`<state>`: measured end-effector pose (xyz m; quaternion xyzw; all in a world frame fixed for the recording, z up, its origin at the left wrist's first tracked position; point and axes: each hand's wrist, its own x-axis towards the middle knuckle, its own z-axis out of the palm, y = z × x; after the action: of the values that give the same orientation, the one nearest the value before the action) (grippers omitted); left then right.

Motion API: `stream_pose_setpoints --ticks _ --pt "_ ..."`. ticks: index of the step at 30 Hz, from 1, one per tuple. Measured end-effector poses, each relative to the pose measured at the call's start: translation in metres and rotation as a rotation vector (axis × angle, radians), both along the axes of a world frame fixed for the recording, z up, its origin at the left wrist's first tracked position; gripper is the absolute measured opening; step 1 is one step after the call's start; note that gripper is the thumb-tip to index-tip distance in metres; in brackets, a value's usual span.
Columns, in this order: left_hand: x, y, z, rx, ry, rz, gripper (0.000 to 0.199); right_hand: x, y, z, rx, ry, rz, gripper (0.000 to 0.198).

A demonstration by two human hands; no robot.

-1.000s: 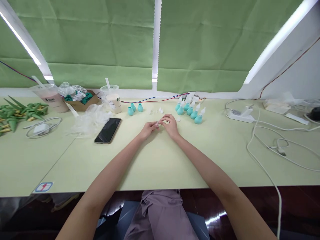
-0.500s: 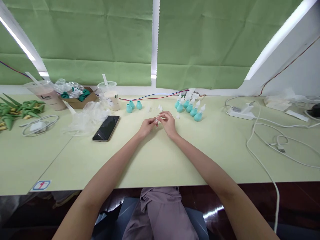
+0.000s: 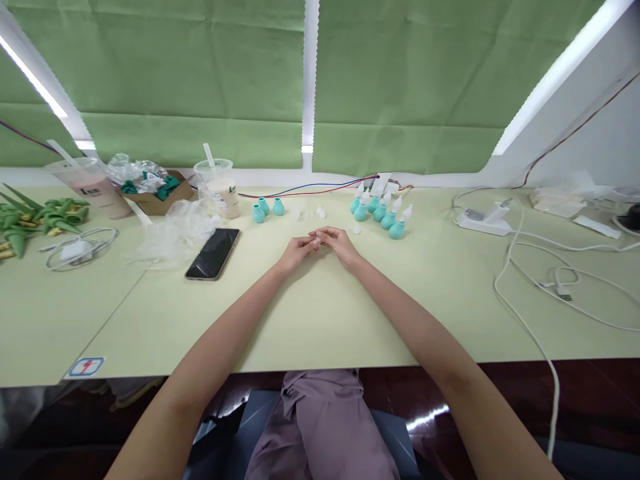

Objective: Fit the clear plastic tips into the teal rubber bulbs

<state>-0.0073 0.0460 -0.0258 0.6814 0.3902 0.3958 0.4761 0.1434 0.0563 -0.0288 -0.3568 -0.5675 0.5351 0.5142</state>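
My left hand [image 3: 296, 253] and my right hand [image 3: 341, 245] meet above the middle of the table, fingertips pinched together around a small whitish, translucent piece [image 3: 317, 241]. The fingers cover most of it, so its exact shape is hidden. Just beyond the hands lie small clear-white pieces [image 3: 321, 212]. A small white round piece [image 3: 357, 229] rests to the right of my right hand. Farther right, several teal rubber bulbs [image 3: 397, 230] stand in rows with pointed white nozzles [image 3: 407, 213] on top. Three teal bulbs without nozzles [image 3: 258, 214] stand beyond my left hand.
A phone [image 3: 213, 254] lies left of my arms, beside a crumpled clear plastic bag [image 3: 175, 233]. Behind are two drink cups [image 3: 223, 193] with straws and a cardboard box [image 3: 157, 203]. At the right, a power strip [image 3: 484, 222] trails white cables [image 3: 525, 327].
My right fingers have closed down lower over the small piece, and both hands' fingertips are closer together. The bulbs and the other things on the table stay where they were.
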Motion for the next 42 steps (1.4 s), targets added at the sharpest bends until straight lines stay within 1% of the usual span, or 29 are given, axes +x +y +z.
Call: stream_pose_setpoints --ticks 3,6,10,15,19,22,25,26,28,30,31,37,42 --pt "0.001 0.001 0.0 -0.041 -0.051 -0.017 0.038 0.004 -0.002 0.002 0.001 0.014 0.056 0.039" --pt "0.001 0.003 -0.001 -0.043 -0.089 -0.011 0.037 0.009 -0.002 0.003 -0.012 0.016 0.139 0.039" --pt "-0.001 0.004 -0.001 -0.017 -0.057 -0.014 0.037 0.012 -0.002 0.003 -0.043 0.0 0.164 0.039" --pt "-0.003 0.0 0.004 0.101 0.083 0.062 0.036 0.007 -0.003 0.001 -0.009 0.012 0.133 0.039" --pt "-0.002 -0.002 0.008 0.12 0.123 0.132 0.041 0.006 -0.002 0.0 -0.001 0.032 0.125 0.04" --pt "0.0 -0.001 0.008 0.119 0.1 0.086 0.043 0.008 0.001 0.001 -0.024 0.084 0.118 0.046" --pt "0.001 0.0 0.005 0.125 0.022 0.035 0.038 0.009 0.002 0.001 -0.038 0.113 0.094 0.047" --pt "0.001 0.001 0.004 0.12 -0.008 0.053 0.037 0.008 0.002 0.001 -0.044 0.114 0.079 0.046" --pt "0.002 0.002 0.001 0.113 -0.064 0.134 0.034 0.005 0.002 0.0 -0.057 0.121 0.051 0.043" --pt "0.002 0.003 -0.002 0.113 -0.103 0.208 0.029 0.003 0.001 0.0 -0.068 0.125 0.041 0.045" --pt "0.002 0.003 -0.003 0.115 -0.119 0.223 0.027 0.002 0.001 -0.001 -0.075 0.123 0.043 0.045" --pt "0.004 0.002 -0.003 0.115 -0.15 0.184 0.025 0.008 0.0 0.0 -0.096 0.07 0.043 0.047" --pt "0.005 0.001 0.0 0.135 -0.06 0.204 0.023 0.01 0.0 0.001 -0.087 0.065 0.036 0.043"
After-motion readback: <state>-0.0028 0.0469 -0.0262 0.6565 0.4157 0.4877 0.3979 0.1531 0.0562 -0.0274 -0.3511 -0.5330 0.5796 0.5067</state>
